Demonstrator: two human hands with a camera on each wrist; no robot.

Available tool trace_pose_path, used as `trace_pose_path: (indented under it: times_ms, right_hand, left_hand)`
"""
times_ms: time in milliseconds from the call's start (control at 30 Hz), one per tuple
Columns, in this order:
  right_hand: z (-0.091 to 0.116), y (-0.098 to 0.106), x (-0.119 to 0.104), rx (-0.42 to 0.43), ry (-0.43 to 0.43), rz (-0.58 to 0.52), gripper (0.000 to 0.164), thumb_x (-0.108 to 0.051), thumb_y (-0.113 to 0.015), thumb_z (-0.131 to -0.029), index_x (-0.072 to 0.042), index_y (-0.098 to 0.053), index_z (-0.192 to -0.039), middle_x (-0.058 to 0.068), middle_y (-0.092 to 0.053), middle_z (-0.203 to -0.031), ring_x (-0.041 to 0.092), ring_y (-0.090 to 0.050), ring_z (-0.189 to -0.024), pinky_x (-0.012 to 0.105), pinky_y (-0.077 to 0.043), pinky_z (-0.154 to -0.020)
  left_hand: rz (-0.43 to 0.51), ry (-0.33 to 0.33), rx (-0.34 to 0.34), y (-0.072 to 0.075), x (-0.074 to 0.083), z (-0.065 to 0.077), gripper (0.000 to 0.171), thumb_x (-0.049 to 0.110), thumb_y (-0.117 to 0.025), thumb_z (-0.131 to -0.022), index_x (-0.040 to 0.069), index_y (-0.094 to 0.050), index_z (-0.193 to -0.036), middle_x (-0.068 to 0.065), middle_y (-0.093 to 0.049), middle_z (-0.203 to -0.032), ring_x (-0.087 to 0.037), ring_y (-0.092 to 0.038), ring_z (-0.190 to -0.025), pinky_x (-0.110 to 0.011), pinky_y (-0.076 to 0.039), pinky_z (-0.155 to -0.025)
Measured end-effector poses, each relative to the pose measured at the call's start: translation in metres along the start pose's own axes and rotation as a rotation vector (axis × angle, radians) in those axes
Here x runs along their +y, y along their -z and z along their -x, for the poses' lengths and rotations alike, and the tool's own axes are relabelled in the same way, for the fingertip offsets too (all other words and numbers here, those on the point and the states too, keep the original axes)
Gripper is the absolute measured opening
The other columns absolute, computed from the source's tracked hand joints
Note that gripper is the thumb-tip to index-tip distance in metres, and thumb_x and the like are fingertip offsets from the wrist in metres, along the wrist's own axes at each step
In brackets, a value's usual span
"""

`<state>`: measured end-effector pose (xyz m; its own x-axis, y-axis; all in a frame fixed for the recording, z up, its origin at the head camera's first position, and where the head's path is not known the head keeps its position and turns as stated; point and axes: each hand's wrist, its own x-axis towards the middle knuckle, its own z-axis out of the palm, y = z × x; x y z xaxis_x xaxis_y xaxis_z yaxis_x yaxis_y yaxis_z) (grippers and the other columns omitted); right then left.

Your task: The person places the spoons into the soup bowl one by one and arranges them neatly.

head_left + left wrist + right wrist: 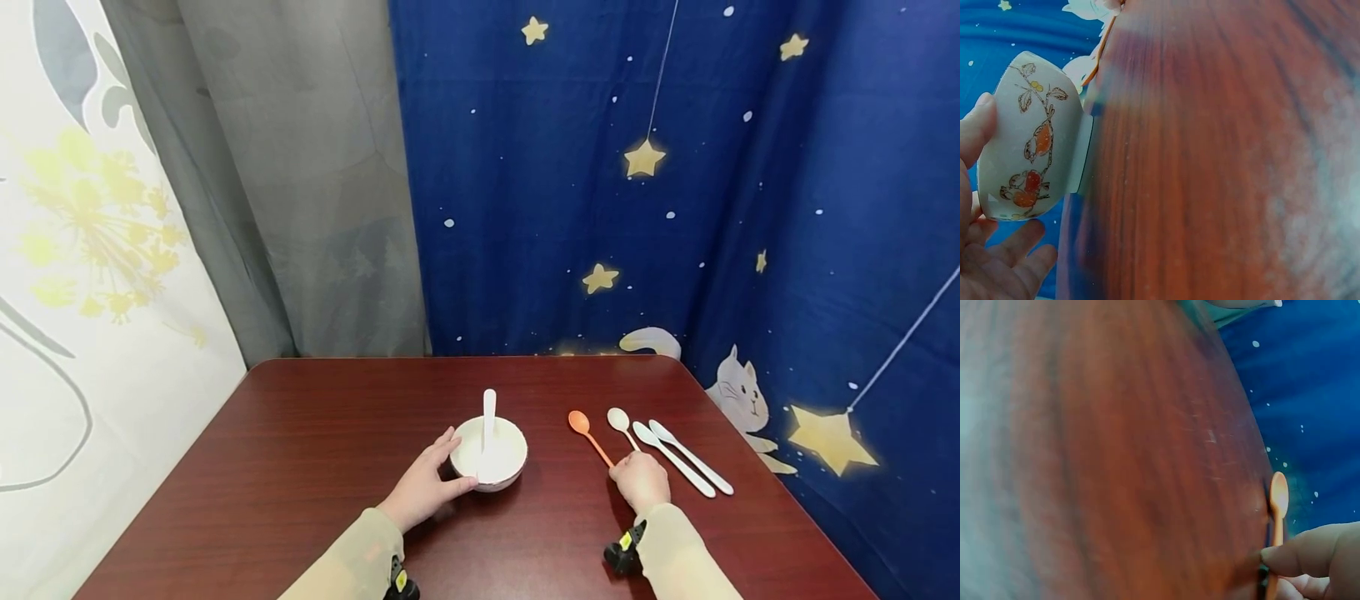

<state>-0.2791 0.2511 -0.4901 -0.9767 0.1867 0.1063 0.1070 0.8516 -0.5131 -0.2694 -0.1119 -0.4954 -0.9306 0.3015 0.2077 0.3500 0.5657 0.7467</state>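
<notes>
A white bowl [504,482] stands on the table, and a white spoon [489,412] leans upright inside it. My left hand [427,486] holds the bowl from its left side, thumb at the near side and fingers spread round the far left. In the left wrist view, the outer wall of the bowl [1063,153] carries painted orange and red fruit on a branch. To the right, my right hand [642,482] pinches the handle of an orange spoon [592,442] between thumb and finger. The right wrist view shows the spoon's rounded head [1279,495] beyond the fingertips.
Right of the orange spoon lie a cream spoon [618,419], partly hidden by my right hand, and two white spoons, one nearer [675,461] and one farther right [696,460]. The dark red table [322,417] meets grey and blue star-patterned curtains [525,208] behind.
</notes>
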Motion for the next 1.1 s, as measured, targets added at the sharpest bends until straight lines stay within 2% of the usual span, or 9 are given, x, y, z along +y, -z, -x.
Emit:
trace_pose_path:
  times_ms: [200,433,533,667,800,967,1100]
  right_hand:
    - [-0.001,0.004,0.001,-0.046,0.039,-0.003,0.014,-0.012,-0.067,-0.075,-0.006,-0.062,-0.063,0.001,-0.055,-0.06,0.018,-0.05,-0.057,0.034,-0.042,-0.056]
    - [-0.002,0.006,-0.003,-0.063,0.069,0.01,0.019,-0.012,-0.064,-0.073,-0.01,-0.056,-0.056,-0.002,-0.049,-0.055,0.016,-0.044,-0.053,0.031,-0.036,-0.053]
    - [-0.001,0.006,-0.006,-0.072,0.071,-0.02,0.018,-0.012,-0.063,-0.073,-0.01,-0.056,-0.057,-0.002,-0.05,-0.055,0.016,-0.044,-0.053,0.03,-0.035,-0.053]
    - [0.002,0.004,-0.006,-0.105,0.01,-0.199,0.01,-0.009,-0.065,-0.077,-0.006,-0.06,-0.068,0.0,-0.054,-0.059,0.016,-0.049,-0.055,0.029,-0.039,-0.053]
    - [0.001,-0.001,-0.004,-0.089,-0.052,-0.387,0.007,-0.007,-0.067,-0.08,0.0,-0.066,-0.079,0.001,-0.056,-0.063,0.016,-0.053,-0.055,0.029,-0.044,-0.053]
    - [-0.003,-0.003,-0.003,-0.052,-0.102,-0.544,0.01,-0.005,-0.067,-0.083,0.005,-0.069,-0.085,0.002,-0.059,-0.065,0.015,-0.054,-0.058,0.028,-0.046,-0.056]
    - [-0.005,-0.004,-0.004,-0.023,-0.134,-0.615,0.012,-0.004,-0.066,-0.081,0.007,-0.067,-0.085,0.0,-0.058,-0.065,0.014,-0.054,-0.059,0.026,-0.045,-0.057]
  left_hand:
    - [-0.003,-0.006,0.004,-0.001,-0.001,0.0,0.088,0.056,-0.072,-0.079,0.001,-0.044,-0.143,-0.014,-0.029,-0.155,-0.032,-0.028,-0.141,-0.052,-0.029,-0.109]
    - [-0.003,-0.007,0.006,-0.002,0.0,0.001,0.088,0.055,-0.072,-0.079,0.001,-0.044,-0.143,-0.013,-0.029,-0.155,-0.032,-0.028,-0.141,-0.052,-0.029,-0.109]
    - [0.005,-0.008,0.01,-0.002,0.0,0.0,0.088,0.054,-0.073,-0.079,0.001,-0.044,-0.143,-0.014,-0.029,-0.155,-0.032,-0.028,-0.141,-0.053,-0.029,-0.109]
    - [0.005,-0.001,-0.001,-0.003,-0.002,0.001,0.088,0.055,-0.072,-0.079,0.001,-0.044,-0.143,-0.014,-0.028,-0.155,-0.032,-0.028,-0.141,-0.053,-0.028,-0.109]
    - [0.007,-0.002,-0.004,-0.002,-0.002,0.001,0.088,0.054,-0.072,-0.079,0.001,-0.043,-0.143,-0.014,-0.028,-0.155,-0.032,-0.027,-0.141,-0.053,-0.028,-0.109]
    - [0.002,-0.007,0.003,-0.001,0.001,0.001,0.088,0.054,-0.072,-0.079,0.001,-0.043,-0.143,-0.015,-0.028,-0.155,-0.033,-0.027,-0.141,-0.053,-0.028,-0.109]
    - [-0.002,-0.004,0.004,-0.001,0.002,0.001,0.087,0.053,-0.073,-0.08,0.001,-0.044,-0.143,-0.015,-0.028,-0.155,-0.033,-0.028,-0.141,-0.053,-0.029,-0.109]
